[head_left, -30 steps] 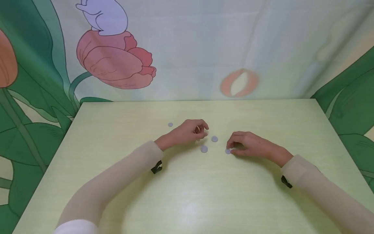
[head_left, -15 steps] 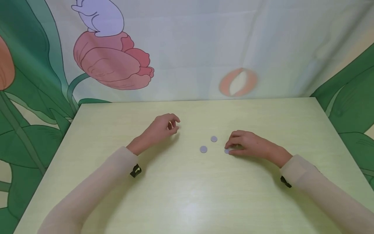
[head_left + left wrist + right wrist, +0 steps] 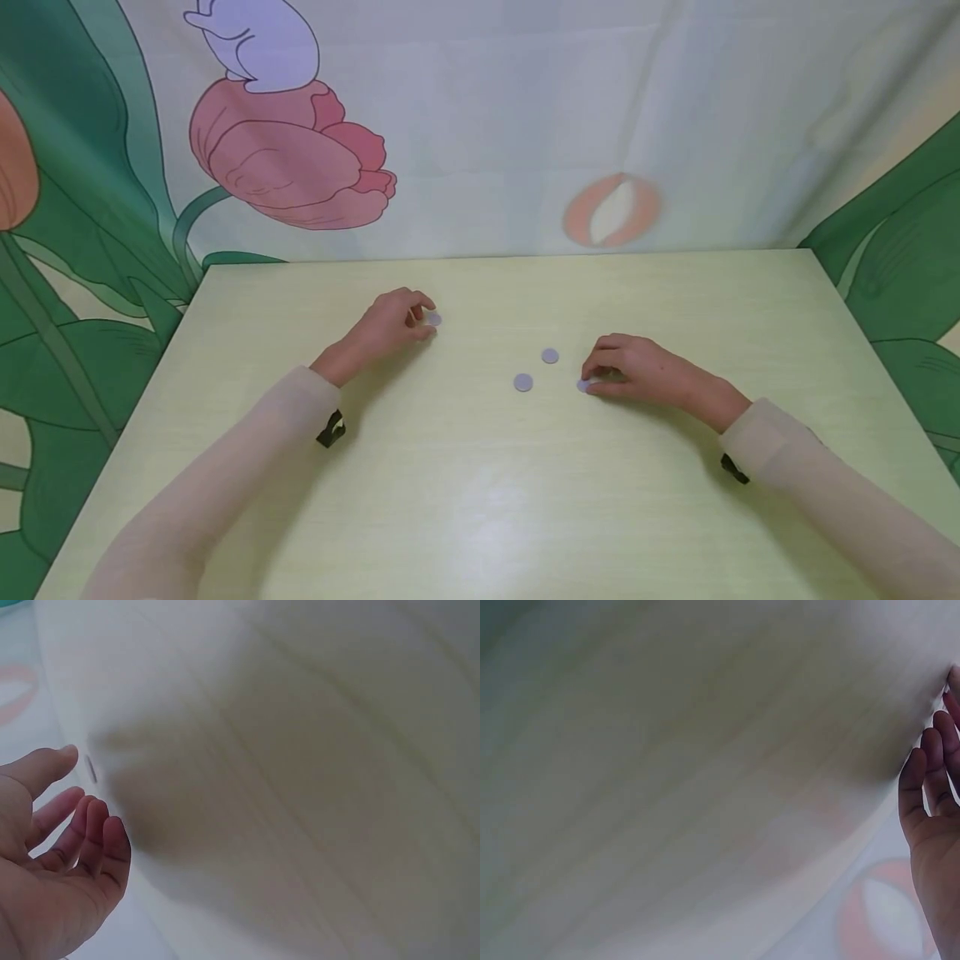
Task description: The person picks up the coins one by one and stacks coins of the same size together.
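At the back left of the table, my left hand point(image 3: 382, 323) is beside a small flat grey disc point(image 3: 434, 319). Its thumb and fingers stand apart around that disc; in the left wrist view the disc point(image 3: 91, 769) shows as a thin line just beyond the fingertips. My right hand point(image 3: 641, 371) is low on the table, its fingers curled and thumb and fingertip pinching another small grey disc point(image 3: 582, 386), partly covered. Between the hands lie two more round discs, a nearer one point(image 3: 523, 382) and a farther one point(image 3: 550, 356).
The pale yellow table point(image 3: 480, 492) ends at a straight back edge. Behind it hangs a printed curtain point(image 3: 480, 125) with flowers and leaves. A black strap point(image 3: 331, 428) shows under the left sleeve and another strap point(image 3: 735, 468) under the right.
My left hand has moved left from beside the middle discs to the disc at the back left. The right hand has stayed at its disc; the two middle discs have not moved.
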Motion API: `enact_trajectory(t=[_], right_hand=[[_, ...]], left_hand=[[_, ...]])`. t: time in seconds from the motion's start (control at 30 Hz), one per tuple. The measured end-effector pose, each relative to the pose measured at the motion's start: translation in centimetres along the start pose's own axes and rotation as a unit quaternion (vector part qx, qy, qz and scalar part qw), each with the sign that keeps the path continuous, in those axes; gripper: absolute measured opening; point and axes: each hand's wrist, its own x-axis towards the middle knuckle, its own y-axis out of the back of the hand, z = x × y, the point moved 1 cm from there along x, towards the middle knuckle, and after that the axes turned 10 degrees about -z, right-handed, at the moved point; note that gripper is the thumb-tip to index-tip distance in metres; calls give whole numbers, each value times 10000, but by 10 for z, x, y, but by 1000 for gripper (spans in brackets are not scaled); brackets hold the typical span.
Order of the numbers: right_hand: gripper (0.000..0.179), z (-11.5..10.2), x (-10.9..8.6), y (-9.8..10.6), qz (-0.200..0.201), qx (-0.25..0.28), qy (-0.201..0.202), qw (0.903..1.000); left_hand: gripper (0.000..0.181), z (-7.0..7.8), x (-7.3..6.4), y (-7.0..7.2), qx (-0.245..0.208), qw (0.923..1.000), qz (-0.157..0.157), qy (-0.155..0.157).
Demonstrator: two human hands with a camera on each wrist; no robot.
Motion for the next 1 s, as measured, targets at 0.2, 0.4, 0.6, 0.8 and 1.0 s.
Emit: enact_trajectory(t=[0.2, 0.4, 0.6, 0.8, 1.0], right_hand=[[14, 0, 0, -1, 5, 244, -148, 9996], [13, 0, 0, 0, -6, 484, -197, 9986], [12, 0, 1, 0, -20, 728, -268, 9970], [13, 1, 0, -2, 103, 716, -303, 9969], [14, 2, 2, -3, 28, 867, -504, 9950]], left_hand=[[28, -10, 7, -2, -219, 9997, 37, -47], [26, -13, 11, -2, -275, 9995, 148, -55], [23, -14, 12, -4, -234, 9993, 274, -77], [20, -16, 15, -8, -145, 9991, 395, -84], [17, -17, 16, -10, -231, 9984, 498, -99]])
